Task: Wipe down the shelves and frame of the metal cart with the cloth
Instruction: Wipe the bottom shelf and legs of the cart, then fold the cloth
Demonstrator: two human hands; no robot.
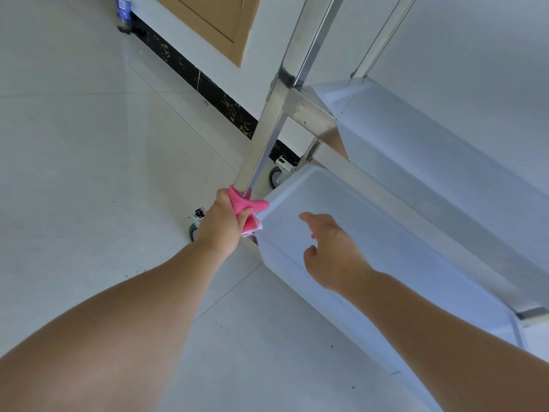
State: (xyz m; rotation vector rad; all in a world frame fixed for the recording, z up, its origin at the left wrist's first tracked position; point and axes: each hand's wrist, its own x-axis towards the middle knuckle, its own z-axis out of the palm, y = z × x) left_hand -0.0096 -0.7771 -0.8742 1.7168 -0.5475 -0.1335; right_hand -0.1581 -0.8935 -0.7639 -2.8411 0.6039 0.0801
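The metal cart (309, 114) stands on castors, with a shiny upright post (267, 138) at its near left corner and pale shelves. My left hand (221, 221) grips a pink cloth (246, 205) wrapped around the bottom of that post, right at the corner of the lowest shelf (371, 248). My right hand (329, 251) hovers over the lowest shelf with its fingers apart, holding nothing. A middle shelf (430, 138) lies above and to the right.
Two castor wheels show, one (194, 227) under the gripped corner, another (277, 173) farther back. A plastic bottle (123, 13) stands on the tiled floor by the wall's dark skirting (190, 72). A wooden door panel (219, 22) is behind the cart.
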